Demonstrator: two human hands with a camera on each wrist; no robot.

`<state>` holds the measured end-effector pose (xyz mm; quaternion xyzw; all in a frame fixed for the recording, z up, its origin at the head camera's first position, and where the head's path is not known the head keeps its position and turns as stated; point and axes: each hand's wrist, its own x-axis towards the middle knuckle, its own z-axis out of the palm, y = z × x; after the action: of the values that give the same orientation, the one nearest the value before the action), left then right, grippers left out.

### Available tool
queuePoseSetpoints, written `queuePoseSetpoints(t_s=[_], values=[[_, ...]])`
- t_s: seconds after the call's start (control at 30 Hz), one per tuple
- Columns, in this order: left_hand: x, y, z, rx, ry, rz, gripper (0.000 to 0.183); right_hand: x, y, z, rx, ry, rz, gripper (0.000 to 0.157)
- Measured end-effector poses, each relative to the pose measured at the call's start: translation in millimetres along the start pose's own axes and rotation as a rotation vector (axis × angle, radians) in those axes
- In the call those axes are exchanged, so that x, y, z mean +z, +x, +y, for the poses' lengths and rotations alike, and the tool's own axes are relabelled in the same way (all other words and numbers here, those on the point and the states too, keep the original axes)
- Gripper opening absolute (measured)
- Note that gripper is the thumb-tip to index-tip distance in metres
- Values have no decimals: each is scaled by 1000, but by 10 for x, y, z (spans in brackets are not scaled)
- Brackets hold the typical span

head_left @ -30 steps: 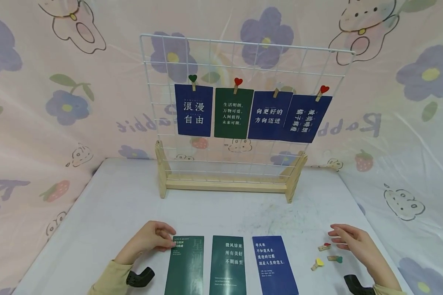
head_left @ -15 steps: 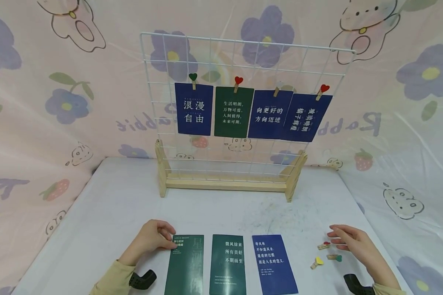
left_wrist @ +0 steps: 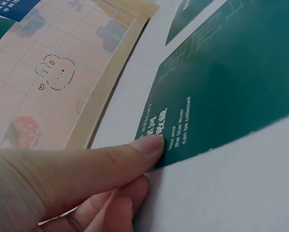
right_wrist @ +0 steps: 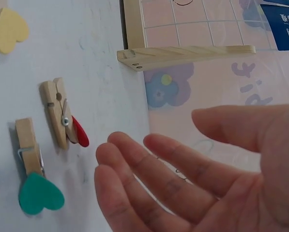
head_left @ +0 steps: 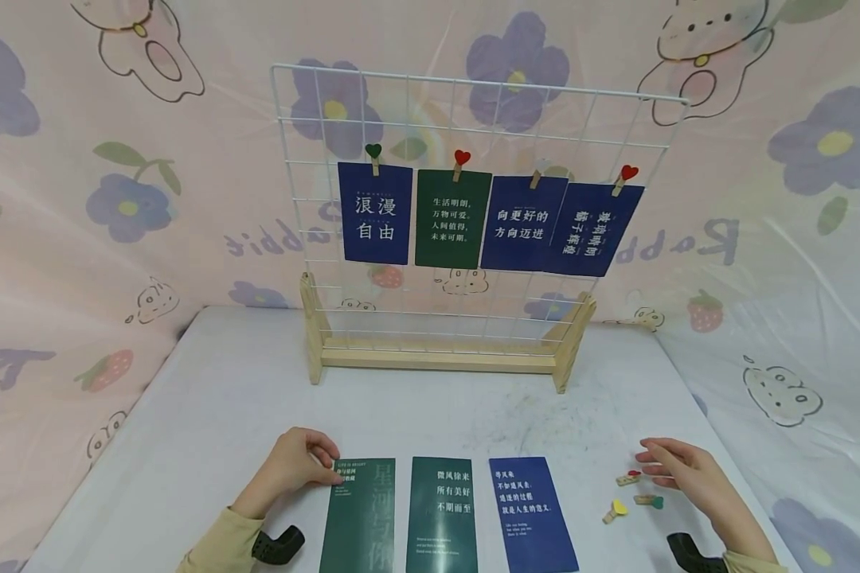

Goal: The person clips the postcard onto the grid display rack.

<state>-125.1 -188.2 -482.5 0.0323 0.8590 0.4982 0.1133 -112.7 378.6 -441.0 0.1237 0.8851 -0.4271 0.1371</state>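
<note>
Hands [head_left: 294, 463] [head_left: 690, 471] barely moved, rack [head_left: 440, 362] behind, 4 cards [head_left: 454, 220] hung

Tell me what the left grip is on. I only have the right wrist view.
Observer: The left grip pinches the top left corner of the nearest green card.
Operator: Any others lying flat?
Observer: Two, to the right of that one in the head view: a second green card, then a blue card.
Operator: Anything green hanging on the rack?
Observer: Yes, one hanging green card, second from the left in the head view, under a red heart clip.
</note>
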Motion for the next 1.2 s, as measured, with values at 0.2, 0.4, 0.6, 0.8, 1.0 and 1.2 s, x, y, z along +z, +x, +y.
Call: queuePoseSetpoints(t_s=[0.2, 0.4, 0.6, 0.8, 1.0, 1.2], values=[[1, -1, -13, 14, 61, 29, 34, -19, 6, 48, 14, 13, 14, 64], [-28, 12, -41, 54, 46, 7, 34, -34, 11, 60, 27, 18, 10, 64], [-73, 16, -37, 65, -38, -32, 35, -47, 29, 84, 38, 1, 9, 64], [-117, 43, -68, 44, -88, -41, 35, -67, 55, 121, 60, -46, 10, 58], [-151, 41, -55, 2, -188, -59, 32, -55, 94, 156, 81, -65, -24, 46], [-136, 63, -44, -68, -264, -59, 32, -26, 134, 131, 80, -98, -52, 43]])
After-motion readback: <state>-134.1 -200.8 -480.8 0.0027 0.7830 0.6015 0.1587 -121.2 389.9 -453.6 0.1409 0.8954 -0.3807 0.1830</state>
